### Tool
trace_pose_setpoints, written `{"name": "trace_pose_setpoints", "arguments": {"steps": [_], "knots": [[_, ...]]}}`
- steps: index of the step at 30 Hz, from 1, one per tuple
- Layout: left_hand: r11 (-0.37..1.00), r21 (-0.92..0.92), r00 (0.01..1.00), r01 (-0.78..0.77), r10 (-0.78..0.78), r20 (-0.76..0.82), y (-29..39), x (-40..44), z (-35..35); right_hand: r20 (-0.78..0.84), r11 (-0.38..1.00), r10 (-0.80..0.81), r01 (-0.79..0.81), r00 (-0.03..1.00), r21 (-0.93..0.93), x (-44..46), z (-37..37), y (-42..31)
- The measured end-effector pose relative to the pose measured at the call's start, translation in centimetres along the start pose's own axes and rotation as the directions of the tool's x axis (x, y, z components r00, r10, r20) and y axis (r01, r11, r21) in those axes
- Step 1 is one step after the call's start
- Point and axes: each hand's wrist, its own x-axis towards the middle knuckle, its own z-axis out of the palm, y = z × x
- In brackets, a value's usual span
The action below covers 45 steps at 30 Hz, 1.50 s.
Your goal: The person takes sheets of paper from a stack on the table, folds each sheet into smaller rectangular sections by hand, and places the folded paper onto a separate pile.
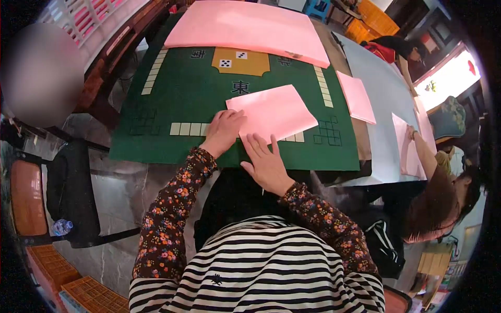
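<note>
On the green mat in front of me lies a pink paper sheet (274, 109), which looks folded, set at a slant. My left hand (224, 129) is at its left edge, fingers bent together over the paper. At the lower edge, my right hand (267, 164) rests flat with its fingers spread, the tips touching the paper. Beyond both hands, a large stack of pink sheets (250, 26) covers the far part of the mat.
The green mahjong mat (177, 112) has printed tiles and dice. To the right stand a smaller pink pile (357, 97) and a pale table (378, 135), where a co-worker's hand (412, 131) touches pink paper (404, 148). Another person leans at the far right. A black chair (73, 193) stands left.
</note>
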Motion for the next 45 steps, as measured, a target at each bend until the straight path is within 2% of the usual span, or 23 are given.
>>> {"name": "trace_pose_setpoints", "arguments": {"steps": [1,2,4,6,7,8,10,11,12,14,16,18,20,22,26,28,32,34,38,40,41,44,45], "knots": [[0.994,0.09,0.998,-0.065,0.062,0.027,0.0,0.0,-0.2,0.074,1.0,-0.019,0.02,0.997,-0.011,-0.3,1.3,0.6],[0.975,0.18,0.991,-0.132,0.123,0.061,-0.3,0.0,-0.4,0.067,1.0,-0.027,0.027,0.997,-0.01,-0.3,1.3,0.6],[0.957,0.247,0.988,-0.151,0.137,0.074,-1.8,-0.1,-0.5,0.055,0.999,-0.038,0.039,0.998,-0.011,-0.4,1.4,0.6],[0.969,0.239,0.991,0.063,-0.089,0.101,-2.5,0.3,-1.0,0.041,0.999,-0.039,0.039,0.998,-0.011,-0.4,1.5,0.5],[0.946,0.319,0.991,0.059,-0.094,0.095,-3.5,0.6,-1.0,0.035,0.999,-0.034,0.035,0.999,-0.005,-0.4,1.5,0.5],[0.945,0.323,0.991,0.059,-0.094,0.092,-4.4,1.0,-1.0,0.031,1.0,-0.03,0.03,0.999,-0.001,-0.5,1.5,0.5],[0.915,0.363,0.97,0.174,-0.223,0.097,-6.0,2.1,-1.1,0.022,0.999,-0.033,0.033,0.999,-0.003,-0.5,1.6,0.6],[0.95,0.204,0.97,0.236,-0.242,0.001,-6.2,3.0,-1.7,0.019,0.999,-0.032,0.032,0.999,-0.005,-0.5,1.5,0.6],[0.95,0.21,0.972,0.23,-0.236,0.001,-6.4,3.9,-2.3,0.012,1.0,-0.029,0.029,1.0,-0.004,-0.5,1.5,0.6],[0.861,0.034,0.848,0.507,-0.505,0.16,-6.4,5.4,-3.2,0.008,0.999,-0.015,0.015,1.0,0.028,-0.6,1.5,0.5],[0.87,-0.005,0.864,0.494,-0.49,0.117,-5.6,5.7,-2.7,0.003,1.0,-0.012,0.012,1.0,0.027,-0.6,1.5,0.5],[0.9,0.064,0.902,0.432,-0.432,-0.01,-5.0,5.5,-1.9,0.001,1.0,-0.009,0.009,1.0,0.028,-0.6,1.6,0.5],[0.898,0.046,0.898,0.439,-0.439,0.0,-5.5,5.8,-1.4,-0.008,0.999,-0.014,0.014,1.0,0.029,-0.7,1.7,0.7],[0.883,0.07,0.879,0.464,-0.468,0.09,-6.8,6.3,-1.0,-0.011,0.999,-0.015,0.016,1.0,0.035,-0.7,1.9,0.9],[0.849,0.171,0.854,0.5,-0.516,0.062,-8.1,6.9,-0.7,-0.017,0.999,-0.019,0.02,1.0,0.046,-0.8,1.9,1.0],[0.908,-0.156,0.921,0.389,-0.381,0.077,-9.4,6.7,-0.5,-0.022,0.999,-0.019,0.02,1.0,0.05,-0.9,2.0,1.1],[0.931,-0.192,0.95,0.311,-0.299,0.088,-8.1,6.8,-0.9,-0.011,0.997,-0.007,0.008,1.0,0.071,-0.8,1.9,1.0],[0.887,-0.15,0.88,0.438,-0.388,0.275,-8.0,7.2,-1.0,-0.02,0.997,-0.014,0.016,1.0,0.074,-0.9,2.1,1.1],[0.885,-0.113,0.875,0.452,-0.415,0.251,-8.7,7.9,-0.4,-0.04,0.996,-0.022,0.026,0.999,0.088,-0.9,2.0,1.2],[0.857,-0.311,0.89,0.41,-0.301,0.342,-9.2,8.5,-0.3,-0.042,0.995,-0.02,0.024,0.999,0.095,-0.9,2.1,1.3],[0.857,-0.311,0.889,0.411,-0.302,0.344,-8.8,8.5,-0.7,-0.045,0.995,-0.02,0.024,0.999,0.102,-0.9,2.1,1.3],[0.786,-0.495,0.912,0.371,-0.207,0.355,-7.9,8.8,-2.0,-0.043,0.993,-0.016,0.021,0.999,0.116,-1.0,2.2,1.4],[0.783,-0.467,0.864,0.41,-0.17,0.474,-8.1,9.1,-2.5,-0.042,0.993,-0.016,0.021,0.999,0.116,-1.0,2.1,1.4]]}}
